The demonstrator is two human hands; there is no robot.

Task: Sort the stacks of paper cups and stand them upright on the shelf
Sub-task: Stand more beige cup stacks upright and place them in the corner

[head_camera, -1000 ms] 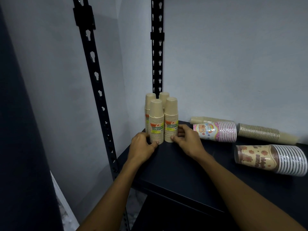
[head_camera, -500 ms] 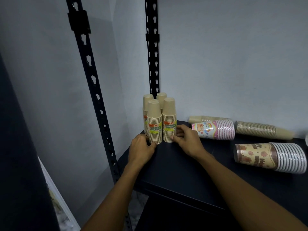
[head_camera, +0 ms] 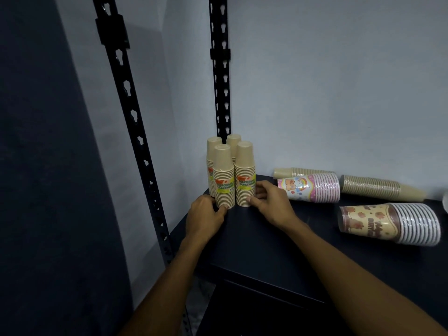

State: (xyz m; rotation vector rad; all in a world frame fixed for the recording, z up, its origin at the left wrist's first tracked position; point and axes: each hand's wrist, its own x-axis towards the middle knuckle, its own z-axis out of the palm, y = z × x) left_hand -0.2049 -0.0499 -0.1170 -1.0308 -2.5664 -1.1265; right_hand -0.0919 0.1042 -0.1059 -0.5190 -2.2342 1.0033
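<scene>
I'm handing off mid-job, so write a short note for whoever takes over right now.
Left hand: fingers on the base of the front-left tan stack.
Right hand: fingers curled on the base of the front-right tan stack.
Done: four tan stacks upright in the shelf corner.
Left: four stacks on their sides: two tan, pink-rimmed, brown-printed. Stand them up, sorted.

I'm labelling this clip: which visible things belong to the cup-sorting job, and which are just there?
Job:
four upright tan paper cup stacks
pink-rimmed printed stack lying down
two tan stacks lying down
brown-printed stack lying down
black shelf

Just there:
black slotted uprights
grey wall
</scene>
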